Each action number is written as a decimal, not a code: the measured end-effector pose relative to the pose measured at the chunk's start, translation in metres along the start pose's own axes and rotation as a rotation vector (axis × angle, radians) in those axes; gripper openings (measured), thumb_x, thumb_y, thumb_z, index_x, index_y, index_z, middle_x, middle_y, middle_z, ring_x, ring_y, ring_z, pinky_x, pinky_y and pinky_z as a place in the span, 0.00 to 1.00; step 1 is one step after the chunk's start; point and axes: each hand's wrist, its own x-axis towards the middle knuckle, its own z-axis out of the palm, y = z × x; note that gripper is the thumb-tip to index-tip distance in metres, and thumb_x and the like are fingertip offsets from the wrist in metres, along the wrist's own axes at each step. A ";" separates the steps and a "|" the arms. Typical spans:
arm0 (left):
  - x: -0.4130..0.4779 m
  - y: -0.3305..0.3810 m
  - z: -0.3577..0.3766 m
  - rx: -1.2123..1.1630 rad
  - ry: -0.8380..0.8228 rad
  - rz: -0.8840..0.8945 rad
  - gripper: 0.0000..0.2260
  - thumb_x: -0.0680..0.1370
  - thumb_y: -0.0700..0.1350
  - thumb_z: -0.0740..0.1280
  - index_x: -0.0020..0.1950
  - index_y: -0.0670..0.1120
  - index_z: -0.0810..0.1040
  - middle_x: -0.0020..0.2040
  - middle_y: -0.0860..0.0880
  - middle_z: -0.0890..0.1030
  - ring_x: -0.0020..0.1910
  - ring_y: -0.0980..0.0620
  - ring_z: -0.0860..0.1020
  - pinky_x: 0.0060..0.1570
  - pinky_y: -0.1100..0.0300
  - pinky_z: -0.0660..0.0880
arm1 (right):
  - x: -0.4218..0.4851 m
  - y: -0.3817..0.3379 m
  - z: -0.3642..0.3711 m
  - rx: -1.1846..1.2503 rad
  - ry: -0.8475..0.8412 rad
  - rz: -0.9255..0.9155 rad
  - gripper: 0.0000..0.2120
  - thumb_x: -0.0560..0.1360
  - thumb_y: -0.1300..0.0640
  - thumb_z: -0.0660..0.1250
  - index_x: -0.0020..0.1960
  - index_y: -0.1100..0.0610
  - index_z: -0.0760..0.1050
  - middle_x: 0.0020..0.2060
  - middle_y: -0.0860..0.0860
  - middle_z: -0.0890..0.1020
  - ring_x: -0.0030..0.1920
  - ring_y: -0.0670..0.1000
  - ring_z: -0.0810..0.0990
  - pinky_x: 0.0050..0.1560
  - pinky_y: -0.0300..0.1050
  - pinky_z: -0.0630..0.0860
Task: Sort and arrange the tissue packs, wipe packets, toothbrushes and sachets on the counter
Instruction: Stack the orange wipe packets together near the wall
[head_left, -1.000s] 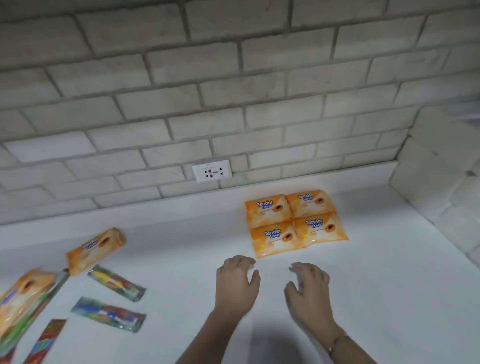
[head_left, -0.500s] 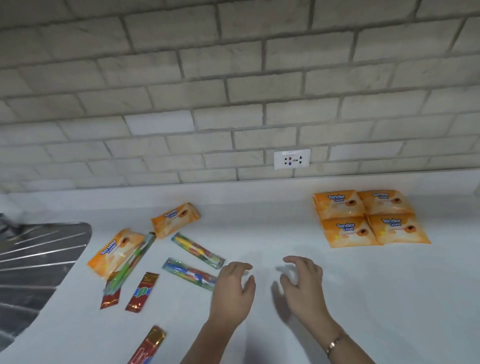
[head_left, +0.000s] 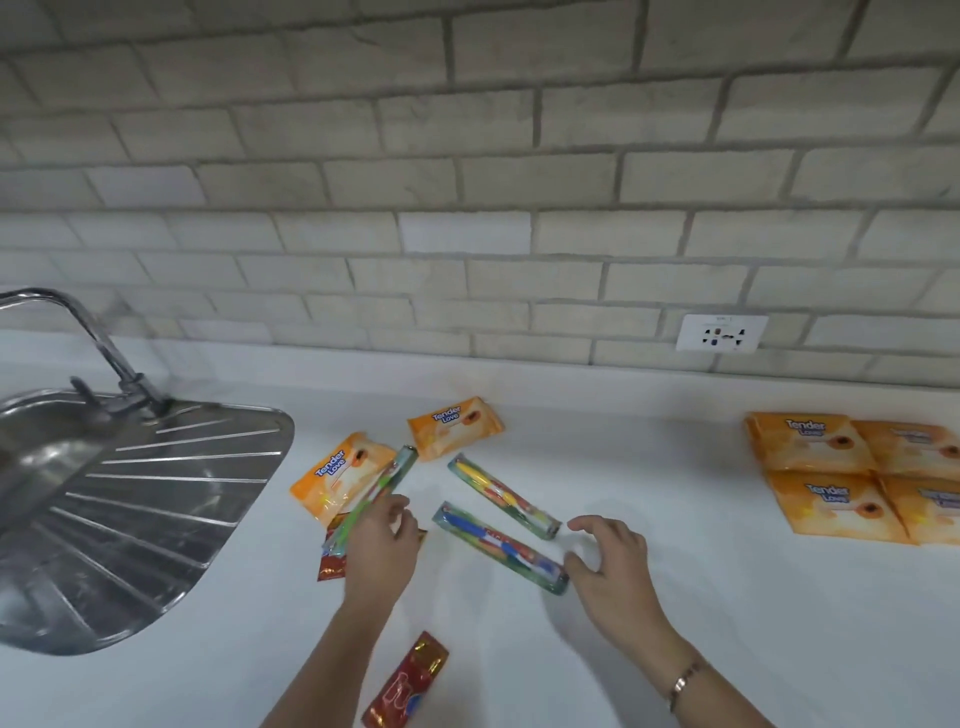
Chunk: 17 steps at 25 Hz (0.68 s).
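Four orange Tender Love packs (head_left: 831, 486) lie in a two-by-two block at the right of the white counter (head_left: 675, 597). Two more orange packs lie loose at the middle, one (head_left: 332, 480) under a green toothbrush pack (head_left: 392, 480), the other (head_left: 454, 426) behind it. A yellow toothbrush pack (head_left: 504, 496) and a blue one (head_left: 493, 543) lie side by side. My left hand (head_left: 382, 553) rests its fingertips on the green toothbrush pack and covers part of a red sachet (head_left: 330, 566). My right hand (head_left: 615, 569) is spread, thumb at the blue pack's near end. Another red sachet (head_left: 408, 680) lies near the front.
A steel sink with a ribbed drainboard (head_left: 156, 519) and a tap (head_left: 78, 332) fills the left. A brick wall with a white power socket (head_left: 722, 332) runs along the back of the counter.
The view has swung left, bringing the sink in. Both hands have moved from in front of the four-pack block to the loose toothbrush packs; the left now touches the green one.
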 end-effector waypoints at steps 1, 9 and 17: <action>0.018 -0.013 -0.005 0.033 0.021 -0.048 0.10 0.79 0.40 0.66 0.60 0.42 0.82 0.55 0.45 0.83 0.52 0.48 0.79 0.51 0.56 0.74 | 0.003 -0.001 -0.001 -0.012 -0.003 0.005 0.16 0.77 0.62 0.69 0.57 0.43 0.73 0.57 0.43 0.74 0.61 0.46 0.63 0.55 0.39 0.62; 0.134 -0.067 -0.025 0.509 -0.235 -0.287 0.36 0.72 0.59 0.72 0.74 0.46 0.64 0.69 0.41 0.72 0.70 0.37 0.69 0.65 0.39 0.70 | 0.020 0.007 -0.016 -0.089 0.007 0.060 0.17 0.77 0.62 0.68 0.58 0.42 0.72 0.57 0.42 0.73 0.63 0.47 0.64 0.57 0.38 0.60; 0.136 -0.073 -0.033 0.649 -0.095 -0.229 0.42 0.65 0.71 0.71 0.70 0.47 0.68 0.60 0.44 0.79 0.63 0.40 0.75 0.60 0.40 0.72 | 0.017 0.010 -0.013 -0.077 -0.030 0.117 0.16 0.78 0.61 0.67 0.59 0.42 0.72 0.59 0.43 0.74 0.62 0.46 0.63 0.59 0.39 0.61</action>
